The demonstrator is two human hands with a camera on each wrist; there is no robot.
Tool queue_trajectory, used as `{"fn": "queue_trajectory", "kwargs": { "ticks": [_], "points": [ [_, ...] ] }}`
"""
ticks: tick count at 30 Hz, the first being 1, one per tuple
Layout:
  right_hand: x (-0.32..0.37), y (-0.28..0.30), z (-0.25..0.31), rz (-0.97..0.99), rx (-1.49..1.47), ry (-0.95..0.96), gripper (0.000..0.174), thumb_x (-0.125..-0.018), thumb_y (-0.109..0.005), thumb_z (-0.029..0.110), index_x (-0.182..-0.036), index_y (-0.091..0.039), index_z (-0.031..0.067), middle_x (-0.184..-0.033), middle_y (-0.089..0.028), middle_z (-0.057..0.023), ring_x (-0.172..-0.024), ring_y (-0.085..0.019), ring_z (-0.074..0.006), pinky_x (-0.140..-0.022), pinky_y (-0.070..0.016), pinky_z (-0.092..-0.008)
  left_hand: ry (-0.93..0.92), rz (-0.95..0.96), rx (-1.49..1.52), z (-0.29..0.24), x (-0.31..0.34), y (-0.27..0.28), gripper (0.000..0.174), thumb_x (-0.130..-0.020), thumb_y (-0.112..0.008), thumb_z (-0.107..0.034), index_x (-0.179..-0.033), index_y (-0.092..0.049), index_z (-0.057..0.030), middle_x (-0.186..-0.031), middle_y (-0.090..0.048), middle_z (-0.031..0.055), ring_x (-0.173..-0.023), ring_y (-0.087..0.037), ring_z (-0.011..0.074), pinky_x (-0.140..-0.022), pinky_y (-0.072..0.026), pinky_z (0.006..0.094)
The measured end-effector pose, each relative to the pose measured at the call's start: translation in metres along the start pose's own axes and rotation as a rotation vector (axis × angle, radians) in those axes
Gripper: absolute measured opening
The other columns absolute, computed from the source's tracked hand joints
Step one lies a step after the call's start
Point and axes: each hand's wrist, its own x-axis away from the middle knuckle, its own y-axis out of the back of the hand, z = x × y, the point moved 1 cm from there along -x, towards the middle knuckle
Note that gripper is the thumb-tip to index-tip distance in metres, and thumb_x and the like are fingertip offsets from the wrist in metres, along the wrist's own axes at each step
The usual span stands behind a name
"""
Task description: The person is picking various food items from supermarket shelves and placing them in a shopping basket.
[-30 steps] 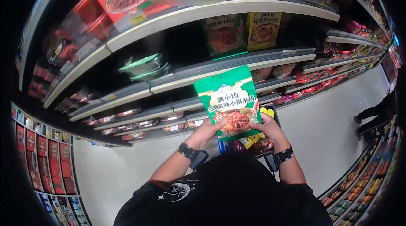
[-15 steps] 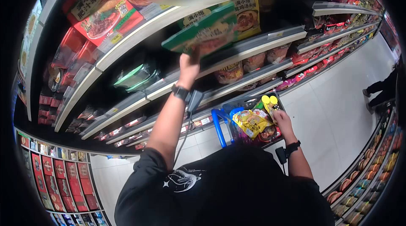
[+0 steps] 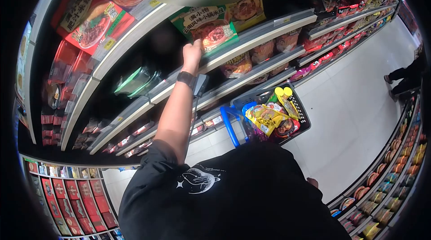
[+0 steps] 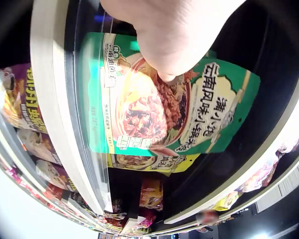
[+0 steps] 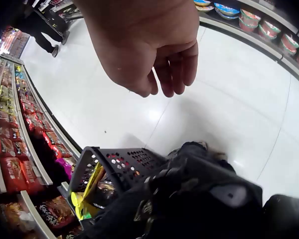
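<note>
My left hand (image 3: 192, 56) is at a shelf (image 3: 265, 31), holding a green packet of rice noodles (image 3: 220, 36) by its left edge. In the left wrist view the thumb (image 4: 172, 55) lies across the packet's printed front, over the picture of a bowl; the other fingers are hidden. The packet stands nearly upright on the shelf, beside a yellow noodle packet (image 3: 247, 11). Low by the body, my right hand (image 5: 144, 47) hangs with loosely curled fingers and holds nothing. Only a bit of it shows at the shirt's edge in the head view.
Below the shelf stands a dark basket (image 3: 305, 121) with a blue handle (image 3: 230, 128), containing yellow packets (image 3: 265, 120) and other goods. Green-lidded trays (image 3: 137, 80) sit further left on the shelf. Someone in dark trousers (image 3: 399, 74) is in the aisle at right.
The green packet, first held in both hands over the basket, has gone up and forward to the shelf in my left hand. My right hand let go and dropped back beside my body.
</note>
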Motion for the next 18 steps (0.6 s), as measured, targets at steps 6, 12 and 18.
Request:
{"fn": "queue_trajectory", "kwargs": {
  "ticks": [6,12,18],
  "points": [
    [-0.008,-0.042,0.071,0.138,-0.091,0.185,0.01,-0.091,-0.051,0.014,-0.1,-0.056,0.0124,-0.077,-0.06,-0.0003,-0.065,-0.058,-0.0107,-0.054,-0.0456,-0.0258,0.029,0.026,-0.315,0.01,-0.008,0.004,0.06,-0.087,-0.061,-0.044,-0.099,-0.065,0.0138,-0.103,-0.066,0.0301,-0.101,-0.065,0.0375,-0.088,-0.0473,0.0407],
    [-0.003,-0.063,0.136,0.168,0.1,0.285,0.018,-0.093,-0.052,0.022,-0.108,-0.056,0.0138,-0.088,-0.062,-0.0013,-0.078,-0.06,-0.0126,-0.067,-0.0484,-0.0291,-0.101,0.14,-0.415,-0.006,0.001,0.01,0.07,-0.087,-0.061,-0.053,-0.102,-0.062,0.0153,-0.105,-0.064,0.0329,-0.103,-0.064,0.04,-0.089,-0.0475,0.0415],
    [-0.075,-0.059,0.144,0.228,0.541,0.467,0.033,-0.093,-0.054,0.031,-0.11,-0.06,0.0043,-0.094,-0.064,-0.0084,-0.085,-0.063,-0.0185,-0.072,-0.0518,-0.0331,-0.696,-0.467,-0.468,0.035,0.05,0.001,0.055,-0.085,-0.067,-0.024,-0.122,-0.049,0.0117,-0.123,-0.052,0.0298,-0.116,-0.051,0.041,-0.1,-0.04,0.044]
  ]
}}
